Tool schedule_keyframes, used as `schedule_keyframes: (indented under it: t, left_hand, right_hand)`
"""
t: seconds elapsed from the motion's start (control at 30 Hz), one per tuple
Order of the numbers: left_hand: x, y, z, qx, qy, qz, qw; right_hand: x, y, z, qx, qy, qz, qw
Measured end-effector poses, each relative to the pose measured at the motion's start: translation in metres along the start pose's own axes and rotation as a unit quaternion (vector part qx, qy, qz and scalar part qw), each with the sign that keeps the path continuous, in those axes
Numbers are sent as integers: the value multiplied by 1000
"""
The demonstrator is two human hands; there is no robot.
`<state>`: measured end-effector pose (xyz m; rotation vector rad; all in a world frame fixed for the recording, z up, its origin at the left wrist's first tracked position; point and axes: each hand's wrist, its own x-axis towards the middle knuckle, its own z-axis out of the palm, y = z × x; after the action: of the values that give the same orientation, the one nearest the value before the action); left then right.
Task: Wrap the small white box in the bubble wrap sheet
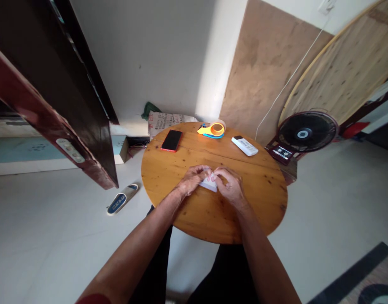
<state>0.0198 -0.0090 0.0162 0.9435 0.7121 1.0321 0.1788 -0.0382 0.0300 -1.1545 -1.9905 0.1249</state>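
Both hands meet near the middle of a round wooden table [257, 185]. Between them is a small white packet with red markings [209, 185], which looks like a box or folded paper; its exact kind is unclear. My left hand [194, 179] is closed on the packet's left side. My right hand [230, 185] pinches its upper right part, thumb and forefinger close to the left fingertips. The fingers cover much of the packet's top.
Toward the table's far side lie a red-edged phone [172, 140], an orange-and-blue tape dispenser [212, 129] and a white remote control [244, 145]. A dark fan [303, 133] stands at the right. A slipper [122, 199] rests on the floor near the door [64, 109].
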Motion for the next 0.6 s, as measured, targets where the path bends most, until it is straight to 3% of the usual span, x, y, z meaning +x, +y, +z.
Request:
schedule_keyframes:
  t: [0.37,0.6]
  left_hand:
    - [2,0,-1,-8,23,-4,1000]
    - [2,1,-1,-20,35,7,999]
  right_hand:
    - [-1,-9,-6,-59,-49,-54,996]
    - [-1,-4,2,6,-28,-20,999]
